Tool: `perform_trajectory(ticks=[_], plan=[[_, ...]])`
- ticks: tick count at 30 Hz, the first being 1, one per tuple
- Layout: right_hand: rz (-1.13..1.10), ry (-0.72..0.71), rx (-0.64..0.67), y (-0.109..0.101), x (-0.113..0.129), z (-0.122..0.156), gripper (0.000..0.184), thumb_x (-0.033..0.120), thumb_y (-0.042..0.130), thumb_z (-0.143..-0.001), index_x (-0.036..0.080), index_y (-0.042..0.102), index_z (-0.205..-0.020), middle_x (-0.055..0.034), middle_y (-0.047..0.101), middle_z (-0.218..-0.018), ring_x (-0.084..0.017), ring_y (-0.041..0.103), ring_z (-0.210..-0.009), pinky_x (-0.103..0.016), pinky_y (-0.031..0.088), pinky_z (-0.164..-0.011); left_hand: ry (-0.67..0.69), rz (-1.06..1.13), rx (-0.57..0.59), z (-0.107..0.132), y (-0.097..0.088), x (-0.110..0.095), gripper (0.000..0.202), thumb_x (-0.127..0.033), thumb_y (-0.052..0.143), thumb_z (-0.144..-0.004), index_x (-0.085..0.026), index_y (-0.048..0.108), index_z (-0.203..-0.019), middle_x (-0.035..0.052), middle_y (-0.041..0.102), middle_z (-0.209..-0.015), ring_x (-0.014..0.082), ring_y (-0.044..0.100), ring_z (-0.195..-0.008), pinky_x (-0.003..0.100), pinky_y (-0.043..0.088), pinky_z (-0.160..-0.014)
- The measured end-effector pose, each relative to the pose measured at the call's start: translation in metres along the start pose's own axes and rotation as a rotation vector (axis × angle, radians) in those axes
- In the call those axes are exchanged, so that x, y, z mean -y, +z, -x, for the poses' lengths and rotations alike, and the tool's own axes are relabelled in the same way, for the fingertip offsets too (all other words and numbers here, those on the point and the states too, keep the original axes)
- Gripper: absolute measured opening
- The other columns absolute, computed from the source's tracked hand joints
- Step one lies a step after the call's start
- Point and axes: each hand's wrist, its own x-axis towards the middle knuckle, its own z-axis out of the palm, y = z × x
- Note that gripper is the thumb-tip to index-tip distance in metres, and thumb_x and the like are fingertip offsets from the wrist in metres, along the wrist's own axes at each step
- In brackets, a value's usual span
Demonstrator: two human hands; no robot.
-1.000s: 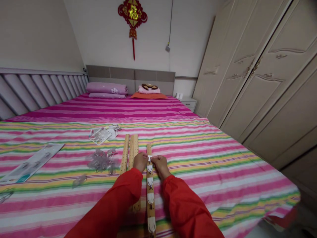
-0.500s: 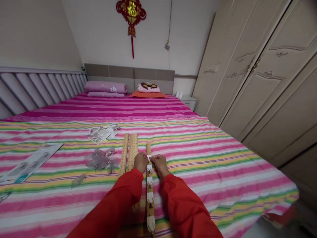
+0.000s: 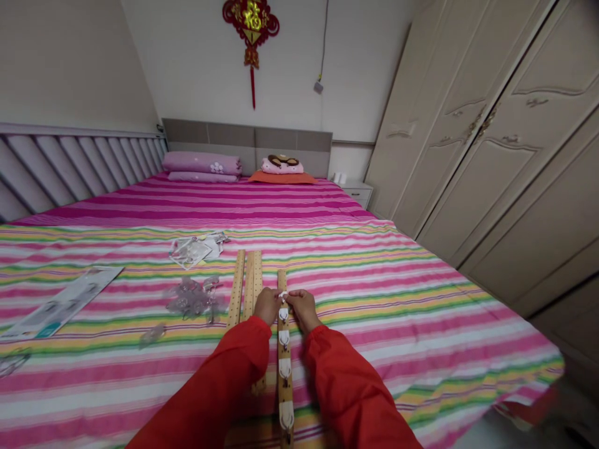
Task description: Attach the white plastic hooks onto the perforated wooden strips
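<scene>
A narrow wooden strip with small holes (image 3: pixel 281 279) lies lengthwise on the bed in front of me. Several white adhesive-style hooks (image 3: pixel 284 338) sit in a row along it, each with a metal hook part. Near the far end, my left hand (image 3: pixel 267 305) and my right hand (image 3: pixel 304 309) pinch a small white hook (image 3: pixel 283 295) from either side, fingers closed. It rests on or just over the strip; which, I cannot tell. Left of my left hand lie more perforated wooden strips (image 3: pixel 237 284), side by side and partly behind my left sleeve.
Left of the strips are a heap of clear plastic-wrapped pieces (image 3: pixel 191 296), a loose clear piece (image 3: pixel 152 335), some opened packaging (image 3: pixel 196 248) and a long flat package (image 3: pixel 65 302). Folded bedding (image 3: pixel 203 163) lies by the headboard; a wardrobe (image 3: pixel 468 156) stands at right.
Both hands stay at the same hook near the strip's far end, with only slight finger movement. The view has shifted a little.
</scene>
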Motion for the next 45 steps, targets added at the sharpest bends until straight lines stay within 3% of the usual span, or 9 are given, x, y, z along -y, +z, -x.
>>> perform_trajectory(ticks=[3, 5, 7, 10, 19, 24, 28, 37, 45], plan=[[0.003, -0.015, -0.005, 0.0, 0.0, 0.002, 0.03, 0.028, 0.07, -0.057, 0.014, 0.068, -0.084, 0.0014, 0.066, -0.054, -0.015, 0.058, -0.045, -0.025, 0.046, -0.044, 0.085, -0.155, 0.07, 0.005, -0.006, -0.004, 0.029, -0.021, 0.047, -0.086, -0.017, 0.07, -0.103, 0.0069, 0.062, -0.085, 0.0154, 0.058, -0.079, 0.025, 0.044, -0.073], [0.04, -0.082, 0.03, -0.001, 0.001, 0.004, 0.03, 0.026, 0.067, -0.061, 0.016, 0.071, -0.089, -0.0028, 0.074, -0.07, -0.019, 0.067, -0.064, -0.029, 0.053, -0.061, 0.146, -0.309, 0.123, 0.008, -0.01, -0.008, 0.034, -0.02, 0.04, -0.089, -0.016, 0.067, -0.109, 0.0094, 0.061, -0.09, 0.0165, 0.058, -0.08, 0.026, 0.043, -0.073], [0.121, -0.165, 0.077, -0.002, 0.002, 0.007, 0.026, 0.027, 0.063, -0.067, 0.017, 0.073, -0.09, -0.0059, 0.076, -0.087, -0.023, 0.069, -0.083, -0.034, 0.053, -0.079, 0.182, -0.415, 0.147, 0.01, -0.014, -0.012, 0.036, -0.019, 0.036, -0.09, -0.015, 0.065, -0.111, 0.0117, 0.06, -0.095, 0.0185, 0.057, -0.086, 0.028, 0.042, -0.077], [0.257, -0.248, 0.127, -0.004, 0.004, 0.01, 0.026, 0.027, 0.057, -0.075, 0.018, 0.074, -0.094, -0.0073, 0.075, -0.097, -0.024, 0.068, -0.095, -0.036, 0.05, -0.088, 0.211, -0.485, 0.148, 0.011, -0.017, -0.018, 0.037, -0.018, 0.033, -0.09, -0.013, 0.066, -0.108, 0.0144, 0.059, -0.101, 0.0233, 0.053, -0.099, 0.033, 0.039, -0.085], [0.571, -0.335, 0.142, -0.006, 0.011, 0.014, 0.029, 0.027, 0.05, -0.083, 0.022, 0.073, -0.1, -0.0063, 0.075, -0.097, -0.025, 0.068, -0.092, -0.034, 0.051, -0.082, 0.195, -0.506, 0.095, 0.013, -0.014, -0.012, 0.034, -0.027, 0.035, -0.092, -0.022, 0.066, -0.104, 0.0096, 0.059, -0.108, 0.0251, 0.048, -0.105, 0.039, 0.034, -0.085], [0.327, -0.291, 0.224, -0.01, 0.006, 0.01, 0.03, 0.031, 0.054, -0.08, 0.02, 0.072, -0.101, -0.0053, 0.074, -0.102, -0.023, 0.067, -0.098, -0.036, 0.049, -0.09, 0.137, -0.458, 0.12, 0.013, -0.014, -0.011, 0.034, -0.027, 0.036, -0.091, -0.025, 0.064, -0.11, 0.0091, 0.062, -0.11, 0.0254, 0.046, -0.107, 0.039, 0.031, -0.086], [0.258, -0.234, 0.15, -0.013, 0.003, 0.01, 0.043, 0.041, 0.056, -0.078, 0.018, 0.066, -0.113, -0.0073, 0.071, -0.109, -0.023, 0.064, -0.102, -0.036, 0.047, -0.092, 0.075, -0.358, 0.09, 0.018, -0.013, -0.01, 0.038, -0.026, 0.04, -0.089, -0.026, 0.055, -0.124, 0.009, 0.065, -0.108, 0.0251, 0.046, -0.111, 0.039, 0.029, -0.088], [0.251, -0.247, 0.248, -0.015, 0.006, 0.015, 0.047, 0.057, 0.049, -0.079, 0.017, 0.073, -0.083, -0.0052, 0.073, -0.081, -0.023, 0.065, -0.079, -0.032, 0.05, -0.073, 0.045, -0.31, -0.05, 0.025, 0.004, 0.001, 0.026, -0.018, 0.047, -0.083, -0.024, 0.066, -0.101, 0.0081, 0.064, -0.114, 0.0245, 0.042, -0.118, 0.041, 0.024, -0.095], [0.309, -0.285, 0.292, -0.02, 0.015, 0.034, 0.049, 0.059, 0.049, -0.078, 0.016, 0.073, -0.072, -0.0033, 0.069, -0.067, -0.021, 0.061, -0.067, -0.029, 0.046, -0.063, 0.043, -0.269, -0.028, 0.048, -0.001, 0.0, 0.029, -0.019, 0.043, -0.085, -0.026, 0.068, -0.098, 0.0051, 0.063, -0.12, 0.0258, 0.042, -0.123, 0.049, 0.022, -0.101]])
